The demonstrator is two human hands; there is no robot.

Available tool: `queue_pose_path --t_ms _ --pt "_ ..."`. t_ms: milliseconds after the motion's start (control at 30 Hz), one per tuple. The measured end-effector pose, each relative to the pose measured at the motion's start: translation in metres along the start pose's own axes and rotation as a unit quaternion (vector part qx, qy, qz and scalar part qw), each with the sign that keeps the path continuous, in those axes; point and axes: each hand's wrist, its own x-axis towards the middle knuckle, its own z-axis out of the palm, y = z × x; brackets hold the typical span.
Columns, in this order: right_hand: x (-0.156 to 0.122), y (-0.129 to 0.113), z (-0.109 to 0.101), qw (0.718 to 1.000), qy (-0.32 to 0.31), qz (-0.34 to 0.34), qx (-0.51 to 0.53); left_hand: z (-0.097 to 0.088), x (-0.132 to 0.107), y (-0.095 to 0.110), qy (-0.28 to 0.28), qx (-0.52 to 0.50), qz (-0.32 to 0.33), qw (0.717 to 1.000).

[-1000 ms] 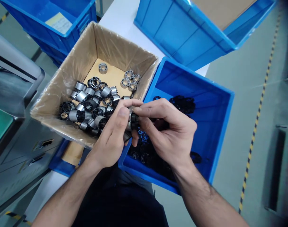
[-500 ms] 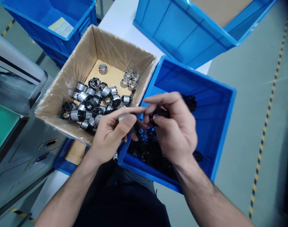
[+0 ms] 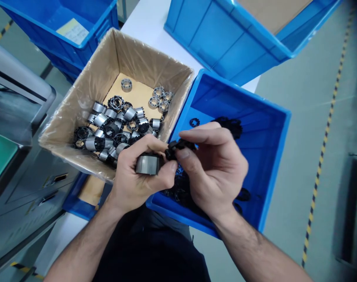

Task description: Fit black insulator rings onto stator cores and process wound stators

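Note:
My left hand [image 3: 137,172] is closed around a silver metal ring core [image 3: 147,164], its smooth side facing up. Between the thumb and fingers of my right hand [image 3: 218,168] is a black plastic ring [image 3: 181,145] with a notched edge. The left fingertips reach to this black piece, close beside the metal core; whether core and ring touch is hard to see. Below the hands, the blue bin [image 3: 272,164] holds many loose black rings [image 3: 228,126]. At left, the lined cardboard box [image 3: 74,84] contains metal cores, many with black toothed ends [image 3: 100,119].
Several bare metal cores [image 3: 158,98] lie in the box's far right corner. A large blue crate [image 3: 213,43] stands behind the bin, and more blue crates [image 3: 69,51] stand at the far left. A grey machine [image 3: 34,180] borders the left side.
My left hand has turned, bringing the metal core into plain view. My right hand has brought the black ring leftward to the left fingertips. A loose black ring in the bin is now uncovered.

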Motion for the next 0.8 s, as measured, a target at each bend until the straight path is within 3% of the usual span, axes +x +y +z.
queue_pose_path --t_ms 67,133,200,400,800 --pt "0.0016 -0.002 -0.0002 0.999 0.026 0.033 0.011 -0.0012 0.0021 0.0018 0.008 -0.085 -0.043 0.995" --pt "0.0025 -0.0034 -0.0003 0.997 0.017 0.067 0.03 -0.0026 0.0053 0.0022 0.017 -0.168 -0.101 0.98" --pt "0.0026 -0.0033 -0.0008 0.995 -0.002 0.089 0.034 -0.0031 0.0077 0.0005 0.007 -0.188 -0.142 0.972" --pt "0.0014 -0.0004 0.0 0.995 -0.018 0.096 0.023 0.001 0.0052 -0.006 -0.024 -0.124 -0.143 0.982" --pt "0.0021 0.0056 -0.001 0.997 -0.039 0.067 0.021 -0.0017 0.0061 -0.0026 -0.066 -0.14 -0.162 0.975"
